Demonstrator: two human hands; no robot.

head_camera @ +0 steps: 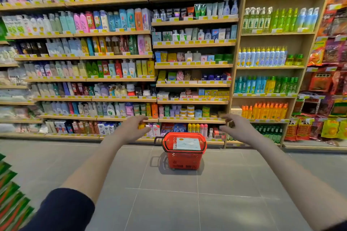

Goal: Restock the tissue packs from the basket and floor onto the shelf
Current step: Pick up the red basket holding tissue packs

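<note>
Grey tiled floor [169, 202] across six o'clock. Orange bottles [264, 111] at three o'clock, green spray bottles [277, 19] toward two. Red snack packets [330, 73] hanging far right. Green-and-red packs [11, 193] at eight o'clock.

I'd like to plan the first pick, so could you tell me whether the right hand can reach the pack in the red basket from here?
Probably yes: the right hand is open, the pack lies uncovered atop the basket, with bare floor between.

Grey tiled floor [225, 184] is occupied mid-frame by a red basket [185, 159], set just before wooden shelving [193, 102] stocked with bottles across the upper frame.
</note>
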